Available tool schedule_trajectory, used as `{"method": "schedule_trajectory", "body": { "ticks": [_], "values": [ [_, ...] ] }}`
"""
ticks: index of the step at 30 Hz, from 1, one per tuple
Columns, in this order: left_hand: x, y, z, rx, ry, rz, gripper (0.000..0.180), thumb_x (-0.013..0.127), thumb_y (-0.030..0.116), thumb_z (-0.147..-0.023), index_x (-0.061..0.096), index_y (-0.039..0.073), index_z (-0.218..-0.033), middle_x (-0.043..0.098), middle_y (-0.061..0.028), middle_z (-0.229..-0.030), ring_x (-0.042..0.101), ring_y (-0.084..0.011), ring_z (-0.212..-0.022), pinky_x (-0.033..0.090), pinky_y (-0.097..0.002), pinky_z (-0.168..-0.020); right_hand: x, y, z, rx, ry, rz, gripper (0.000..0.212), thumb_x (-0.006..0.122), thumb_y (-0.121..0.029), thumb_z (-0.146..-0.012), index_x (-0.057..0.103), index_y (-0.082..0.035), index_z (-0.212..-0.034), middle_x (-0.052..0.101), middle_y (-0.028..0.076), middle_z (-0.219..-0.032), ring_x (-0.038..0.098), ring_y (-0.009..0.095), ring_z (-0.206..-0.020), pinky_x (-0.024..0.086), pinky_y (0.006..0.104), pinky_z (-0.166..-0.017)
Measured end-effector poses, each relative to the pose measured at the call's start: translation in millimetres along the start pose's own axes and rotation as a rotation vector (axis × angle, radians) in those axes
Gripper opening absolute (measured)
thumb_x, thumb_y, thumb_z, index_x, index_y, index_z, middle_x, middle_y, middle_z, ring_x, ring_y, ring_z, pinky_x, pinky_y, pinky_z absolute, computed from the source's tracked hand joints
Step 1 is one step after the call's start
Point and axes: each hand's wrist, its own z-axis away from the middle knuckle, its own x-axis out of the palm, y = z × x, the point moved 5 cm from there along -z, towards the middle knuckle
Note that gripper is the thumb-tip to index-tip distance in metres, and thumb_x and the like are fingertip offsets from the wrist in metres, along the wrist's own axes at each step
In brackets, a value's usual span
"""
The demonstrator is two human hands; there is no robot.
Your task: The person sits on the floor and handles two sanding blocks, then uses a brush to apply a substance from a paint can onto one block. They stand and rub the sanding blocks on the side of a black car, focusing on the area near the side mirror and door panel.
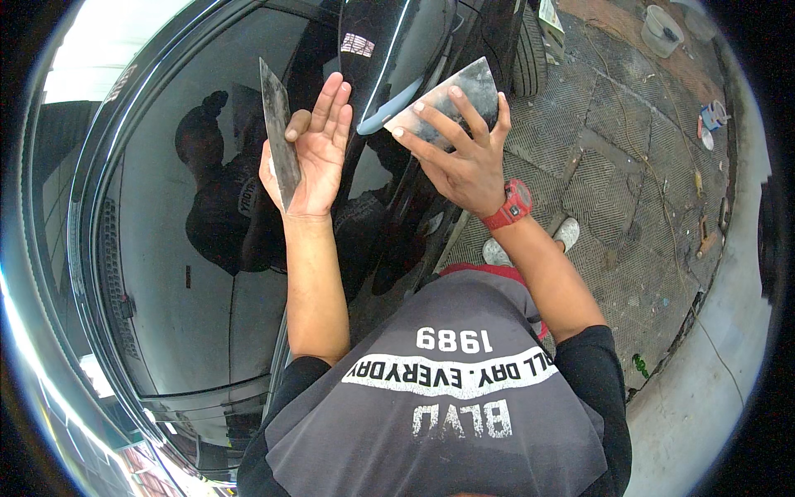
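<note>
My left hand (313, 166) is palm up, with its thumb pressing a thin, dark grey, smeared flat blade (280, 132) against the hand; the blade stands nearly edge-on, and the other fingers point forward. My right hand (468, 157) lies with fingers spread over a flat, four-sided plate (472, 79), grey with whitish smears. That thumb is hidden, apparently under the plate. Beside the plate's left corner, a blue-grey strip (389, 108) runs along a glossy black car part (393, 50). It is unclear whether the plate touches it.
The glossy black car (166, 166) fills the left side and mirrors a person. A tyre (530, 54) stands ahead of my right hand. On the patterned floor (600, 186) lie a cord, a clear tub (662, 31), a small can (712, 114) and a brush-like tool (706, 238).
</note>
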Motion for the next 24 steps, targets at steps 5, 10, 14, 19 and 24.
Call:
{"method": "schedule_trajectory", "body": {
  "ticks": [5,10,14,19,24],
  "values": [
    [0.8,-0.8,0.7,0.0,0.002,0.019,0.027,0.068,0.021,-0.101,0.057,0.001,-0.086,0.024,-0.0448,-0.17,0.02,-0.0507,-0.165,0.025,-0.0597,-0.135,4.2,2.7,-3.5,0.006,-0.002,0.005,0.047,0.086,-0.034,-0.091,0.073,-0.051,-0.133,0.055,-0.014,-0.158,0.034,0.023,-0.16,0.009,0.0723,-0.131],
    [0.3,-1.0,1.6,0.001,0.006,0.028,0.028,0.067,0.022,-0.102,0.057,0.0,-0.086,0.024,-0.0452,-0.17,0.019,-0.0507,-0.165,0.025,-0.0601,-0.135,3.6,3.8,1.4,0.008,-0.004,0.006,0.048,0.085,-0.032,-0.091,0.073,-0.051,-0.133,0.055,-0.013,-0.158,0.033,0.023,-0.161,0.01,0.0726,-0.131],
    [2.5,-2.5,0.8,0.009,-0.004,0.021,0.028,0.066,0.022,-0.102,0.057,0.0,-0.086,0.024,-0.0454,-0.17,0.02,-0.0509,-0.165,0.026,-0.0603,-0.134,1.6,1.0,-2.3,-0.007,0.017,-0.011,0.048,0.086,-0.031,-0.09,0.074,-0.051,-0.132,0.055,-0.013,-0.158,0.033,0.023,-0.16,0.01,0.0729,-0.131],
    [1.9,-2.3,2.2,0.012,0.005,0.024,0.029,0.065,0.022,-0.103,0.056,0.001,-0.086,0.024,-0.0455,-0.169,0.021,-0.0506,-0.165,0.027,-0.0601,-0.134,2.9,1.4,-3.7,-0.007,-0.009,0.005,0.048,0.086,-0.031,-0.089,0.074,-0.051,-0.131,0.054,-0.013,-0.159,0.033,0.023,-0.16,0.009,0.0731,-0.131],
    [3.1,-3.9,1.7,0.016,0.01,0.021,0.028,0.065,0.022,-0.102,0.056,0.001,-0.086,0.024,-0.0455,-0.17,0.021,-0.0509,-0.165,0.027,-0.0598,-0.134,3.0,2.8,-0.2,-0.007,0.021,-0.025,0.05,0.086,-0.03,-0.087,0.075,-0.051,-0.131,0.054,-0.013,-0.159,0.033,0.023,-0.16,0.01,0.0733,-0.131]
  ]
}}
